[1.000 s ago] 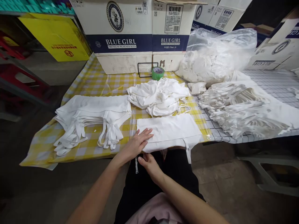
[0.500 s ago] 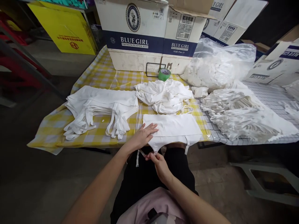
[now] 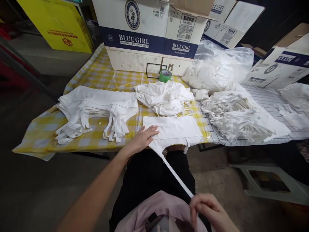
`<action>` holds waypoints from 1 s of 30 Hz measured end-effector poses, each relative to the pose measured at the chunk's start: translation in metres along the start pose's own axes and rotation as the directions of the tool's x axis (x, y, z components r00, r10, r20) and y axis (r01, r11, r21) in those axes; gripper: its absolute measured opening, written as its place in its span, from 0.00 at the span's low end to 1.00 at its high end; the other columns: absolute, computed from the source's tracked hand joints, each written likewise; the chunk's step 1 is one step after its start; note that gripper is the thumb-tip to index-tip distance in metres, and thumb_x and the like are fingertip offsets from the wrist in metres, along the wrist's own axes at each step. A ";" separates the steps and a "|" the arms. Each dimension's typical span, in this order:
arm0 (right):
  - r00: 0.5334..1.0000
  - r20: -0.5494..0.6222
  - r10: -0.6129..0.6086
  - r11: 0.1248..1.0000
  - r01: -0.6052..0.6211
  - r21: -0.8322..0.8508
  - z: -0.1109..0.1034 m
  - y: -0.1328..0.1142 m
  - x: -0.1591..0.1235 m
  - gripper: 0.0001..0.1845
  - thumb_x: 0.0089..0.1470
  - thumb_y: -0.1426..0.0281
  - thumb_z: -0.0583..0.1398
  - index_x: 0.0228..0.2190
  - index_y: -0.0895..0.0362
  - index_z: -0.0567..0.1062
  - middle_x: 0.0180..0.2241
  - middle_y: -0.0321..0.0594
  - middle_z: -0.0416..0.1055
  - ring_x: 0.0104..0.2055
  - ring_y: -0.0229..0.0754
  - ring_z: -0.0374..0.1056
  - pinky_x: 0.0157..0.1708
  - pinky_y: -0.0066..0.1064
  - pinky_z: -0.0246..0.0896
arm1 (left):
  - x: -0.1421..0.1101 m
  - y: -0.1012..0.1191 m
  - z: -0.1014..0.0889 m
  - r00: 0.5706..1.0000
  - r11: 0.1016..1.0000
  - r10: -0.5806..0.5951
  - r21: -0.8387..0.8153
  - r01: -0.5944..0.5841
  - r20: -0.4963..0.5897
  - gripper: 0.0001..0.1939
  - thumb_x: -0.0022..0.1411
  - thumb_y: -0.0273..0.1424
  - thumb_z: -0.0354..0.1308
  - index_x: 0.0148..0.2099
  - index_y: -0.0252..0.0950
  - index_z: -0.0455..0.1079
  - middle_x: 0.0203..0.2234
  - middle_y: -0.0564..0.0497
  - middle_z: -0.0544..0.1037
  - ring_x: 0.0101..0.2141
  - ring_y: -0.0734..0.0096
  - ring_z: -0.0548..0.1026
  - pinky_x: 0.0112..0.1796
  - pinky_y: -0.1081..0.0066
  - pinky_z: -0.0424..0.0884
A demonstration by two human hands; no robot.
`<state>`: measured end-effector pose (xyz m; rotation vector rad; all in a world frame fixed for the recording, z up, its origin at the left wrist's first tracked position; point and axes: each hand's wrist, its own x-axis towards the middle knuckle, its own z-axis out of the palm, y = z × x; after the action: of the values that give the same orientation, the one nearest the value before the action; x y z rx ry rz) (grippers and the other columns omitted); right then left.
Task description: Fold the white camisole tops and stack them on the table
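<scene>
A white camisole top [image 3: 172, 127] lies flat at the table's front edge, its lower part hanging over. My left hand [image 3: 144, 138] rests flat on its left side, fingers stretched out. Closed round the end of one shoulder strap [image 3: 178, 178], my right hand [image 3: 205, 206] holds it taut toward my right hip. The other strap [image 3: 186, 146] hangs short at the top's right side. Left of my left hand is a neat stack of white tops [image 3: 98, 103] with dangling straps. A crumpled heap of white tops [image 3: 166, 96] lies just behind the flat one.
White beer cartons [image 3: 135, 42] and green tape [image 3: 165, 75] stand at the back of the checked table [image 3: 38, 135]. To the right are a clear plastic bag [image 3: 217, 71] and a pile of white garments [image 3: 236, 116]. A plastic stool [image 3: 270, 182] stands on the floor at right.
My right hand has moved from the top's edge down and to the right, drawing the strap out straight. My left hand has stayed on the top. The view has shifted slightly.
</scene>
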<state>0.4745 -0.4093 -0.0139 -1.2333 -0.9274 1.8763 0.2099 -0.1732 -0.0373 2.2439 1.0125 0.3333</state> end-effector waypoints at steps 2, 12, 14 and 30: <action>0.997 0.070 0.031 0.999 -0.032 0.015 -0.005 -0.017 -0.014 0.13 0.54 0.61 0.56 0.34 0.56 0.77 0.27 0.47 0.76 0.30 0.47 0.72 0.33 0.39 0.62 | 0.000 0.001 -0.001 1.000 1.000 -0.007 -0.002 0.007 0.008 0.23 0.62 0.28 0.42 0.59 0.45 0.57 0.63 0.56 0.51 0.62 0.71 0.46 0.60 0.58 0.37; 0.938 0.346 -0.006 0.927 0.135 -0.350 -0.014 -0.126 -0.005 0.11 0.50 0.59 0.60 0.29 0.52 0.79 0.22 0.47 0.74 0.29 0.46 0.73 0.31 0.31 0.64 | 0.002 0.001 -0.002 0.999 0.999 -0.041 -0.021 0.041 0.029 0.24 0.61 0.28 0.44 0.59 0.45 0.57 0.63 0.55 0.51 0.62 0.69 0.46 0.60 0.56 0.36; 0.927 0.370 -0.051 0.932 0.177 -0.316 -0.013 -0.139 -0.002 0.12 0.49 0.59 0.61 0.23 0.52 0.78 0.19 0.47 0.73 0.24 0.44 0.72 0.26 0.29 0.64 | 0.002 0.001 -0.002 0.999 0.999 -0.044 -0.022 0.044 0.028 0.24 0.61 0.28 0.44 0.59 0.45 0.57 0.63 0.55 0.51 0.62 0.69 0.45 0.60 0.56 0.36; 0.927 -0.294 -0.234 0.954 0.277 0.113 -0.015 -0.161 0.097 0.09 0.52 0.61 0.60 0.31 0.54 0.71 0.19 0.31 0.64 0.15 0.28 0.54 0.14 0.21 0.48 | 0.005 0.013 0.005 0.988 0.998 -0.042 0.048 0.050 -0.150 0.26 0.60 0.23 0.43 0.59 0.43 0.57 0.60 0.53 0.57 0.60 0.69 0.53 0.60 0.55 0.43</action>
<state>0.4851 -0.2443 0.0760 -1.1823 -0.7378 1.4940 0.2229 -0.1782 -0.0322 2.2648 1.1608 0.4646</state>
